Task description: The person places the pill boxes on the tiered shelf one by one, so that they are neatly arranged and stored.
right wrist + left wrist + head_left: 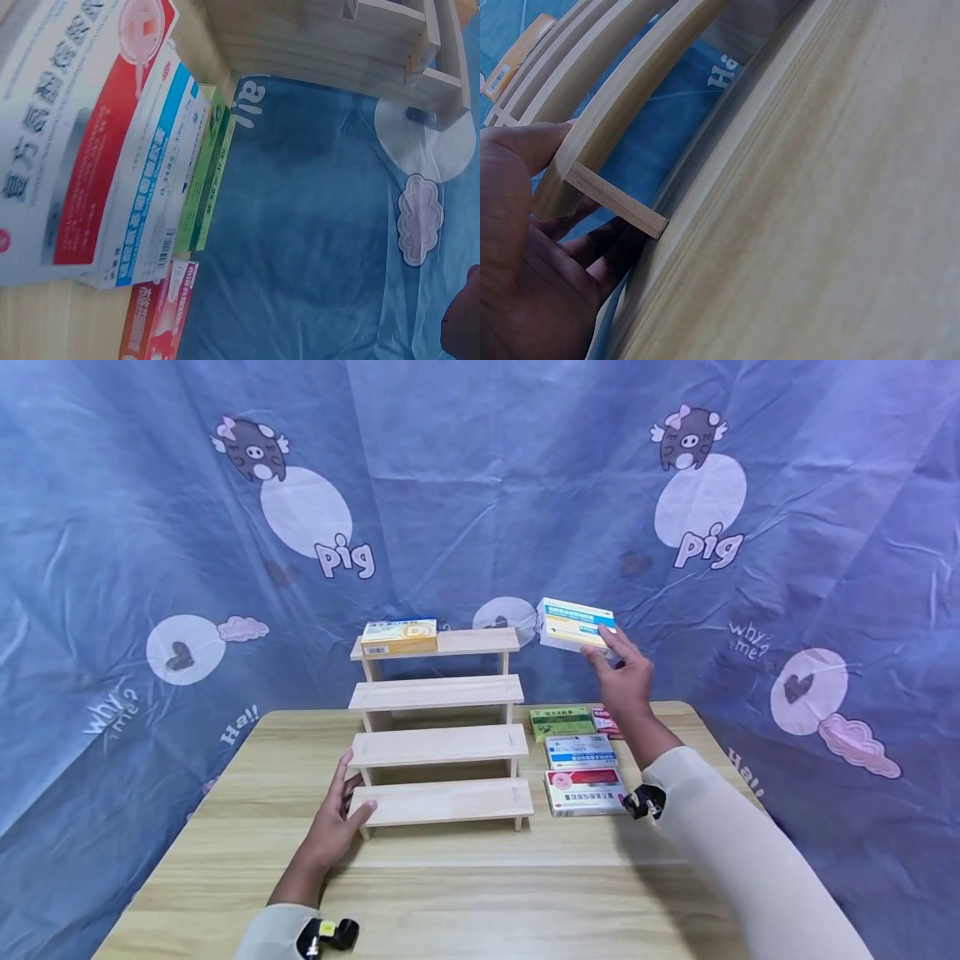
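A four-step wooden display rack stands on the table. At its left end, my left hand grips the lowest step, thumb on top and fingers below and behind; the left wrist view shows this hand close up. In the air right of the top step, my right hand pinches a white, blue and yellow medicine box by its right end. Only a bit of that hand shows in the right wrist view, where the held box is out of sight. A yellow and white medicine box lies on the top step's left half.
Right of the rack, several medicine boxes lie on the table: a red and white one in front, a blue and white one, a green one and a partly hidden red one. Blue patterned cloth hangs behind.
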### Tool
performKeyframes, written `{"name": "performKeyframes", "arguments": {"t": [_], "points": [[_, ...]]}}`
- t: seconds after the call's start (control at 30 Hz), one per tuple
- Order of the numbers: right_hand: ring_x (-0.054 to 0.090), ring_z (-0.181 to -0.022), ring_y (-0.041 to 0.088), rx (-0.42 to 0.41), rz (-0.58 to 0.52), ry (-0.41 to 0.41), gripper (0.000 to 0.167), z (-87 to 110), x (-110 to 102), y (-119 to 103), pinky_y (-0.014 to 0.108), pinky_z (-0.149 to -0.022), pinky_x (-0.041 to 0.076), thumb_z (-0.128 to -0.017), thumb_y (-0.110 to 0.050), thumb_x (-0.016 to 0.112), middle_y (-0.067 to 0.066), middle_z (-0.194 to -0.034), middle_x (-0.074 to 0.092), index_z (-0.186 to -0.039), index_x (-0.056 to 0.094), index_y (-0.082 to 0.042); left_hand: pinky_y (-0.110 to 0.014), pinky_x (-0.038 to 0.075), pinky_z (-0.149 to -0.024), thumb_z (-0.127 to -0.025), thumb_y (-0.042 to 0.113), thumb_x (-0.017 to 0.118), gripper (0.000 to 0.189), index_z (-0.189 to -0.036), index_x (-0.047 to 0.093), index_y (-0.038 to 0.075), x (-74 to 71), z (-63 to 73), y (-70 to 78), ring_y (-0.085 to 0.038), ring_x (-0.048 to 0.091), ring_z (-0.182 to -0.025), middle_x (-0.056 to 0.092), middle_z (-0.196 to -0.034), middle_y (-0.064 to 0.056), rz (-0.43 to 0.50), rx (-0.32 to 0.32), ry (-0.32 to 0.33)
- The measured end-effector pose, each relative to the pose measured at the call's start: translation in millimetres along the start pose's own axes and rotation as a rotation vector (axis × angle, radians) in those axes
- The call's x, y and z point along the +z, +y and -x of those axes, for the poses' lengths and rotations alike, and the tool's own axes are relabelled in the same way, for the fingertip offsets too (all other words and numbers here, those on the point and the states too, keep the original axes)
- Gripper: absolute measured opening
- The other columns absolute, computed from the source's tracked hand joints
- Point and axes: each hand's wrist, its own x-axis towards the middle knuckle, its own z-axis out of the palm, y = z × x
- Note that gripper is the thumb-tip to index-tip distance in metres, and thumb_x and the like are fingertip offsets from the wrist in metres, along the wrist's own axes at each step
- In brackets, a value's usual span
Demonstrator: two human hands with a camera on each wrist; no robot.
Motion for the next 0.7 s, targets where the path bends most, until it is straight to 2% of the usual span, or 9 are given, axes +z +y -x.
{"name": "performKeyframes", "arguments": {"t": [0.13, 0.23, 0.37, 0.47, 0.7], "points": [[0.056, -0.151, 0.034, -0.043, 0.025, -0.012, 0.052, 0.5, 12, 0, 0.011, -0.074, 0.043, -0.098, -0.016, 0.083, 0.014, -0.165, 0.056, -0.148, 0.068, -0.013, -0.021, 0.044, -0.112, -0.110, 0.021, 0.068, 0.097, -0.178, -0.001, 0.031, 1.7, 0.7, -1.0, -0.051, 0.043, -0.157, 0.038, -0.173, -0.030, 0.001, 0.007, 0.003], [0.056, -0.149, 0.037, -0.073, 0.041, -0.011, 0.052, -1.1, 21, 0, 0.019, -0.078, 0.043, -0.097, -0.016, 0.084, 0.015, -0.165, 0.056, -0.147, 0.069, -0.012, -0.017, 0.045, -0.109, -0.110, 0.020, 0.067, 0.097, -0.178, -0.001, 0.031, 2.8, 1.0, -1.7, -0.052, 0.043, -0.156, 0.037, -0.173, -0.030, 0.008, 0.012, 0.001], [0.056, -0.148, 0.040, -0.095, 0.044, -0.004, 0.052, -4.4, 34, -1, 0.037, -0.097, 0.051, -0.096, -0.017, 0.085, 0.017, -0.163, 0.057, -0.146, 0.070, -0.011, -0.015, 0.046, -0.106, -0.110, 0.020, 0.067, 0.097, -0.178, -0.002, 0.029, 3.0, 1.6, -2.2, -0.052, 0.044, -0.156, 0.037, -0.173, -0.031, 0.010, 0.011, -0.002], [0.056, -0.150, 0.041, -0.100, 0.047, -0.001, 0.052, -6.0, 43, -2, 0.051, -0.110, 0.052, -0.096, -0.018, 0.085, 0.018, -0.162, 0.058, -0.145, 0.070, -0.010, -0.013, 0.045, -0.104, -0.110, 0.021, 0.068, 0.098, -0.178, -0.002, 0.030, 2.0, 2.1, -1.8, -0.052, 0.044, -0.156, 0.037, -0.173, -0.030, 0.012, 0.003, 0.002], [0.056, -0.148, 0.043, -0.134, 0.077, -0.005, 0.054, -8.8, 65, -9, 0.058, -0.124, 0.042, -0.094, -0.022, 0.087, 0.022, -0.154, 0.064, -0.144, 0.071, -0.009, -0.011, 0.045, -0.102, -0.110, 0.020, 0.067, 0.098, -0.178, -0.002, 0.031, 0.6, -2.0, -1.5, -0.050, 0.044, -0.156, 0.036, -0.173, -0.030, 0.027, 0.009, -0.008]]}}
